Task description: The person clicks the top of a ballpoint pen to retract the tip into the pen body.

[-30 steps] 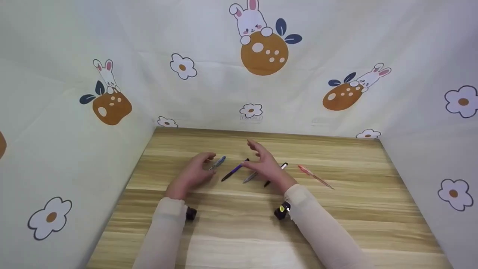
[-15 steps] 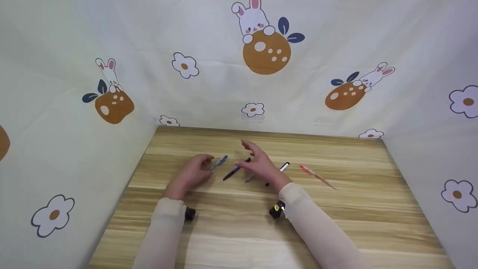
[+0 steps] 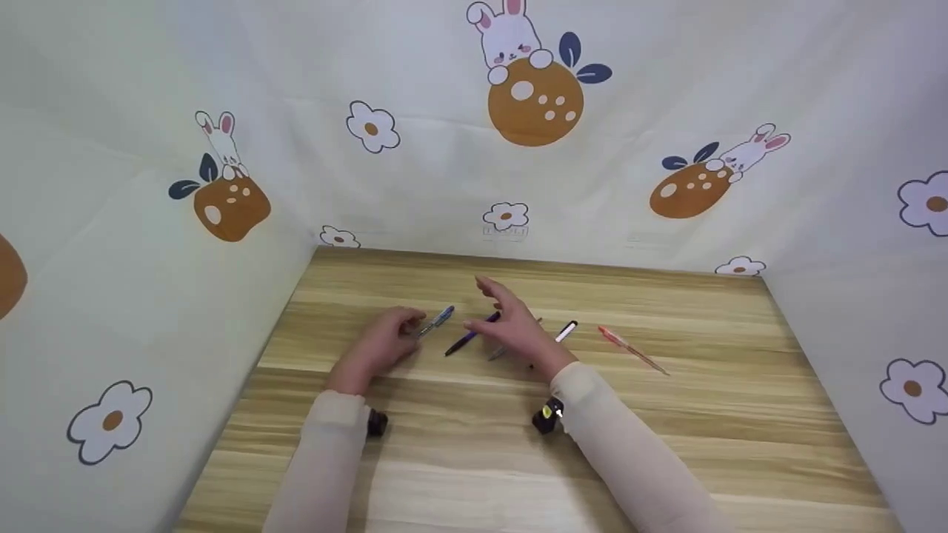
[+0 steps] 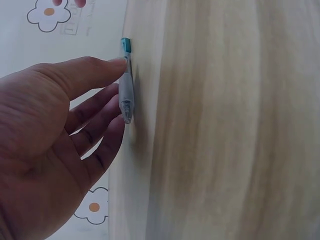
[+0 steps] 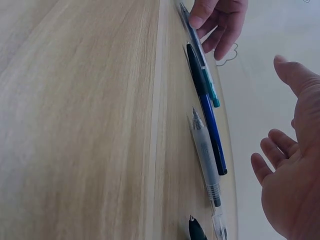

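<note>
Gray pen [image 5: 205,152]: middle hidden behind the right grip [image 3: 518,326] in head view
Black pen [image 5: 196,230]: cut off by right wrist view's edge
Wall lettering [image 3: 506,232]: too small to read

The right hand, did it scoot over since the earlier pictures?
Yes. In the head view, the right hand has moved a little left, judged against the printed flower on the back wall.

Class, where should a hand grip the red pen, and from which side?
The red pen is probably best pinched at mid-length, with the right hand coming from above, across its long sides: it is slim, lies flat and slantwise, and nothing touches either side.
</note>
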`<state>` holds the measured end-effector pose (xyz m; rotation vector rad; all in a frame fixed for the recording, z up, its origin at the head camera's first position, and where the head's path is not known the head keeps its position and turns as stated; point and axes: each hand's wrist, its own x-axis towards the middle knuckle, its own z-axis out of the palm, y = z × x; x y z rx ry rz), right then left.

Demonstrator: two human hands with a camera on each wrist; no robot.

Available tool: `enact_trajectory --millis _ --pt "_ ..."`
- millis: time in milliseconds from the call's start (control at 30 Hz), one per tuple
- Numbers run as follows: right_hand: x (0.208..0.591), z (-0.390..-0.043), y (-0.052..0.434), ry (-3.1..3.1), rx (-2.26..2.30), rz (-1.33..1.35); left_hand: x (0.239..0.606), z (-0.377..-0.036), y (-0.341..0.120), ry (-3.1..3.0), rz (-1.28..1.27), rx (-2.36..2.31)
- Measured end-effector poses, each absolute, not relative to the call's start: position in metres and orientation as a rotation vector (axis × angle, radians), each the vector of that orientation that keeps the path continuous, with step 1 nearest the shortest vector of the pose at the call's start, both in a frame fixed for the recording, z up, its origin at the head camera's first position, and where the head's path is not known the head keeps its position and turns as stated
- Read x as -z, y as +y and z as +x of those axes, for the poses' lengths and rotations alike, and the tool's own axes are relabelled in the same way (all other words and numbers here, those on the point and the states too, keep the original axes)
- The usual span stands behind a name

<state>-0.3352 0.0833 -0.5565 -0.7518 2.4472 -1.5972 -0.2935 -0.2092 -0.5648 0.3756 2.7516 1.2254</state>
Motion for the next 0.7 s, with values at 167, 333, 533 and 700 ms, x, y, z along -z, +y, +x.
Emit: enact_trajectory --millis 167,333,533,700 --pt "0.555 -0.334 0.08 2.427 1.626 -0.78 0.567 -0.294 -0.209 2.782 0.387 -1.187" --pt "0.557 -0.333 0.076 2.423 1.625 -0.782 0.568 -0.294 -0.207 2.82 0.376 -1.129" --pt "0.559 -0.334 0.07 2.418 1.598 -0.807 0.571 -0.295 -0.204 2.859 0.376 -1.083" --pt "0.56 -0.335 0.065 2.403 1.599 -0.793 0.572 -0.295 -0.203 2.892 0.394 -1.032"
